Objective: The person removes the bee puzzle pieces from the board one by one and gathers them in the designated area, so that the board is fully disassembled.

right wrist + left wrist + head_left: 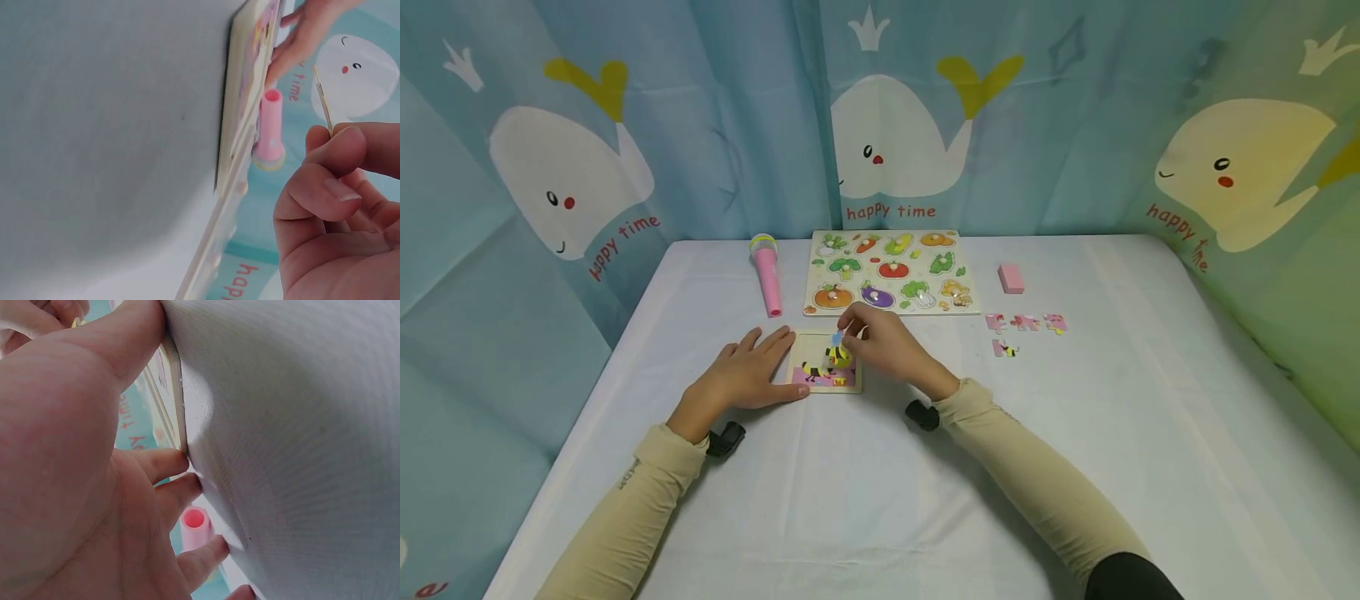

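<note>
A small wooden jigsaw tray (808, 343) lies on the table, its lower part filled with pieces of a yellow-and-black striped picture on pink. My left hand (736, 375) rests flat beside it, fingers spread, with thumb and index finger touching the tray's left side. Over the tray's upper right, my right hand (883, 343) pinches a jigsaw piece (837, 357) with yellow, black and blue on it. The right wrist view shows that piece (323, 97) edge-on, held clear of the tray (234, 119) between thumb and fingertip.
Several loose jigsaw pieces (1026, 322) lie to the right, below a pink block (1011, 279). Behind the tray is a vegetable peg puzzle board (880, 250). A pink toy microphone (767, 279) lies at the back left. Whale-print curtains (760, 125) hang around the table.
</note>
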A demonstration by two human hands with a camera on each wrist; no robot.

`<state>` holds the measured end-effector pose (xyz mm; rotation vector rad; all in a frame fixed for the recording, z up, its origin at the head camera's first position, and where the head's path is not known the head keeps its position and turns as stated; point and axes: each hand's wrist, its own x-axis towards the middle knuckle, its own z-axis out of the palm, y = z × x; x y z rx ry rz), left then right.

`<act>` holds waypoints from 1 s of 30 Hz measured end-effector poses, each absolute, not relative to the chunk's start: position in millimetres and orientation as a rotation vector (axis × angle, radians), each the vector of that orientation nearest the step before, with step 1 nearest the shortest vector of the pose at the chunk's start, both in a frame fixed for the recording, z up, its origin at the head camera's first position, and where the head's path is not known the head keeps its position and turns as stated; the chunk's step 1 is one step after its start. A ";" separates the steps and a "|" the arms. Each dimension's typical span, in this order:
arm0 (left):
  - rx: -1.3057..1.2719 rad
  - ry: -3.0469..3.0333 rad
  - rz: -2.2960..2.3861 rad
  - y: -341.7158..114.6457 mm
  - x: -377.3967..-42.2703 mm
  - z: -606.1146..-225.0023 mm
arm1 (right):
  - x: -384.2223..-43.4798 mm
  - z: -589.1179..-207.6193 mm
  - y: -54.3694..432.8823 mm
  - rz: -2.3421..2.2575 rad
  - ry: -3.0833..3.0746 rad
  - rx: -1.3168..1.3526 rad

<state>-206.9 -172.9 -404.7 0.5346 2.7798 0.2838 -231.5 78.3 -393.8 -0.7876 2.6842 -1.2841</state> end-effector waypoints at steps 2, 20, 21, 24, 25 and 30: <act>0.542 2.782 0.287 -173.3 -206.7 -405.0 | -231.2 -392.6 81.5 -1.291 2.694 -0.775; 0.531 2.782 0.312 -174.1 -207.2 -408.0 | -226.2 -383.1 120.7 -1.407 2.689 -0.597; 0.533 2.782 0.318 -174.3 -207.0 -407.9 | -225.6 -382.8 122.7 -1.406 2.690 -0.594; 0.542 2.783 0.330 -174.7 -206.4 -407.5 | -224.0 -383.0 129.9 -1.411 2.695 -0.582; 0.544 2.784 0.333 -174.9 -206.4 -407.6 | -223.5 -383.2 132.6 -1.414 2.697 -0.579; 0.541 2.784 0.330 -174.6 -206.3 -407.3 | -222.3 -384.9 145.3 -1.438 2.706 -0.577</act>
